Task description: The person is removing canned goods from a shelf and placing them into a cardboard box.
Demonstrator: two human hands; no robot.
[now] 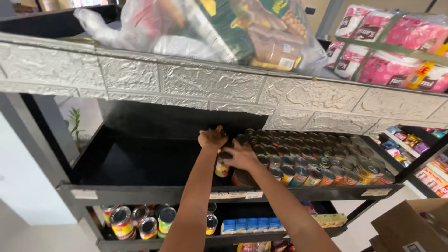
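Both my arms reach up into a black shelf [140,192]. My left hand [212,138] rests with bent fingers on top of a can at the left edge of a packed block of cans [317,163]. My right hand [241,156] is closed over the top of a yellow-labelled can [221,169] that stands at the front left of the block, just beside the left hand. The cans have silver lids and coloured labels.
A grey stone-pattern panel [224,86] overhangs the shelf. Bags of goods [219,28] and pink wrapped packs [396,51] lie on top. The shelf below holds several cans [140,221] and blue boxes [252,225]. A cardboard box [415,226] stands at the lower right.
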